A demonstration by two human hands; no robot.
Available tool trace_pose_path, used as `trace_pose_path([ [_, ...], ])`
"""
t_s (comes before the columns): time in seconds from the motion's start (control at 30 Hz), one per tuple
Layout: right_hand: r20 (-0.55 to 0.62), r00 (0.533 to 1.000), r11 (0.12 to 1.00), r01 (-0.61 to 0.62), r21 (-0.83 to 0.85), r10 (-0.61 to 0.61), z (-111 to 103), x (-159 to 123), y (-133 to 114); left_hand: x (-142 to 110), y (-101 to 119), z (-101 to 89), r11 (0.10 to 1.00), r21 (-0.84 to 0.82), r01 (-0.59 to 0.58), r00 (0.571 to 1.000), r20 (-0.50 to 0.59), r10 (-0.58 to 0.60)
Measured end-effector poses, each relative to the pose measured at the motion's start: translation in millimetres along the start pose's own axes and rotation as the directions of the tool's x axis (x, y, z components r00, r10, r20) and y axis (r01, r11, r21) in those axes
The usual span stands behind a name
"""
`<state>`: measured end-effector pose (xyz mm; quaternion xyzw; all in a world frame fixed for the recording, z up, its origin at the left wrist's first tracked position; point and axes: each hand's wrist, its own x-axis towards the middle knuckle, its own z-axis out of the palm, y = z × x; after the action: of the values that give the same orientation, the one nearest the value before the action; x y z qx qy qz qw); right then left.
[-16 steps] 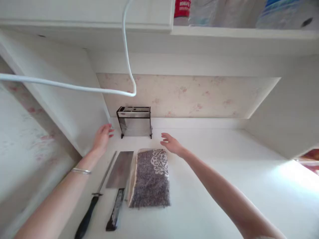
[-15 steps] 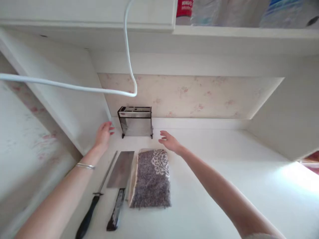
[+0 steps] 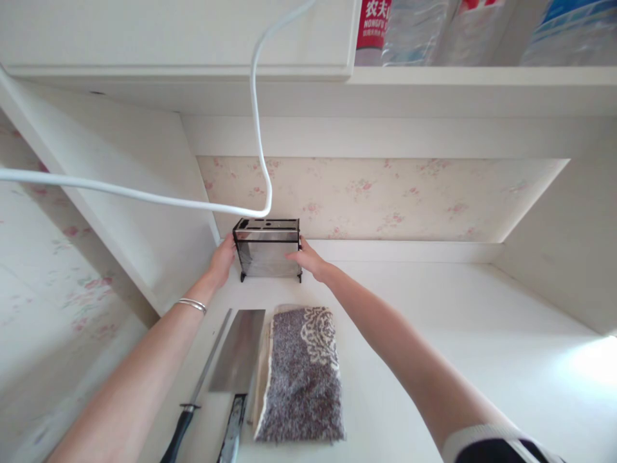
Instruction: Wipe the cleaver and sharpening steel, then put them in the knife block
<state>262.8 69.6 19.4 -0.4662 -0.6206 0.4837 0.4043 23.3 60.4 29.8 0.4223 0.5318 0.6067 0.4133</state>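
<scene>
At the back of the white surface stands a knife holder [image 3: 268, 257] with a black frame, metallic sides and slots in its top. My left hand [image 3: 223, 258] presses against its left side, some fingers hidden behind it. My right hand [image 3: 307, 257] grips its right side, a finger over the front. Nearer me lie a sharpening steel [image 3: 205, 370] with a black handle, a cleaver [image 3: 239, 350] with a dark worn handle, and a folded grey-brown mat [image 3: 299, 379] with a pale pattern.
A white cable [image 3: 168, 198] hangs across the upper left in front of the cabinet. Overhead, an open shelf [image 3: 463, 76] holds wrapped bottles and a red-labelled package [image 3: 372, 26]. White side panels [image 3: 125, 173] and a floral back wall [image 3: 361, 193] enclose the surface.
Both hands have moved inward from beside the knife holder and now hold its two sides. The view has shifted slightly, so everything sits lower in the picture.
</scene>
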Motion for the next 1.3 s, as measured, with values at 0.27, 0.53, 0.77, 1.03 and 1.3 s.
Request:
trace_pose_path([
  [0.27,-0.001,0.996,0.991,-0.091,0.101,0.091,-35.0,-32.7,-13.2,-53.8,16.4,19.1,0.989,-0.107,-0.098,0.977,0.177,0.116],
  [0.53,-0.162,0.978,0.973,-0.095,0.211,0.131,-101.2,-84.9,-4.2,-88.1,18.7,79.1,0.988,-0.094,-0.119,0.932,0.333,0.144],
  [0.77,-0.278,0.949,0.972,-0.090,0.217,0.150,-159.9,-113.7,-3.1,-95.1,9.5,143.3,0.990,-0.131,-0.050,0.897,0.430,0.103],
  [1.03,-0.338,0.922,0.968,-0.118,0.223,0.190,-202.0,-124.5,15.0,-98.9,-7.7,191.5,0.987,-0.159,-0.003,0.866,0.493,0.082],
  [1.3,-0.279,0.944,0.962,-0.105,0.254,0.177,-211.0,-104.8,23.1,-81.7,-21.8,198.6,0.986,-0.168,0.002,0.864,0.497,0.083],
])
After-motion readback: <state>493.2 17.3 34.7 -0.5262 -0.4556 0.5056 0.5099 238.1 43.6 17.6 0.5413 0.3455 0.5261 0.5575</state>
